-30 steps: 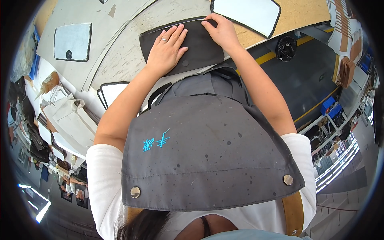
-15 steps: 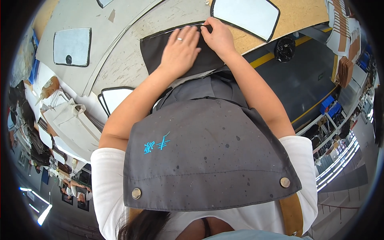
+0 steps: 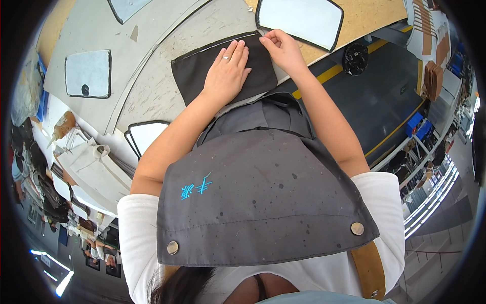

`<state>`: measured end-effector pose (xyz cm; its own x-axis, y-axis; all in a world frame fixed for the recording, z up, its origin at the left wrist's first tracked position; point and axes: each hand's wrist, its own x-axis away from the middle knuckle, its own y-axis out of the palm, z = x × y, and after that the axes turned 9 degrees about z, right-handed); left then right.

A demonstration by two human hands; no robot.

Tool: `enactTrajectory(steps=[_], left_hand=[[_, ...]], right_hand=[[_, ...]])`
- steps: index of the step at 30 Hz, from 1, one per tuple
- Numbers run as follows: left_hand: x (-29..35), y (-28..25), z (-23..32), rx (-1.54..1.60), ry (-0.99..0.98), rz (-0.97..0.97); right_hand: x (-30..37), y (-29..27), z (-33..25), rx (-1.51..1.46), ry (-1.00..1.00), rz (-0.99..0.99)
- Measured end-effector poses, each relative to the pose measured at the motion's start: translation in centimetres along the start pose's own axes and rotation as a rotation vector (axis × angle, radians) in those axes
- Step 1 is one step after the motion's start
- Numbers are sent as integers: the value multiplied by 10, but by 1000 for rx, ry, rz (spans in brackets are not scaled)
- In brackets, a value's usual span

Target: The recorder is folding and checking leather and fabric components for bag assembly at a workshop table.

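A black fabric panel [image 3: 263, 66] with a pale line along its far edge lies on the table before me. My left hand [image 3: 225, 75] rests flat on its middle, fingers stretched out and holding nothing; a ring is on one finger. My right hand [image 3: 284, 52] pinches at the panel's far right corner with thumb and forefinger. A thin greyish bit shows beside those fingertips, too small to name. Just beyond the right hand lies a white panel with black edging [image 3: 299, 21].
On the grey table [image 3: 152, 68] lie a white black-edged piece with a dark round spot [image 3: 87, 76] and stacked white pieces [image 3: 147, 133] by my left forearm. A glue-like bottle [image 3: 64, 124] is at left. Right of the table, a round black object [image 3: 355, 59] stands over dark floor.
My left hand has flattened more on the panel. The right hand has moved slightly right and down in view, its fingers now pinched at the corner. The whole view has shifted a little.
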<state>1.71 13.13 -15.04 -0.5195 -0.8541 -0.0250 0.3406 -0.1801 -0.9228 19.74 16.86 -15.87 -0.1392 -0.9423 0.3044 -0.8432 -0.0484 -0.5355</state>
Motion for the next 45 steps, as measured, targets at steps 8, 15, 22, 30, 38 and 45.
enactTrajectory(steps=[8,15,22,30,38,45], left_hand=[[-4,0,1,-11,5,18],[-11,-2,4,-41,5,28],[-9,0,3,-94,55,0],[-12,2,3,-132,75,4],[-19,-2,11,-57,6,-13],[-20,0,13,15,-35,11]], right_hand=[[-3,7,7,33,18,12],[-2,5,-5,129,76,7],[-3,7,2,104,27,29],[-3,8,2,116,11,28],[-1,-5,-5,302,-120,147],[6,-9,13,243,-557,126]])
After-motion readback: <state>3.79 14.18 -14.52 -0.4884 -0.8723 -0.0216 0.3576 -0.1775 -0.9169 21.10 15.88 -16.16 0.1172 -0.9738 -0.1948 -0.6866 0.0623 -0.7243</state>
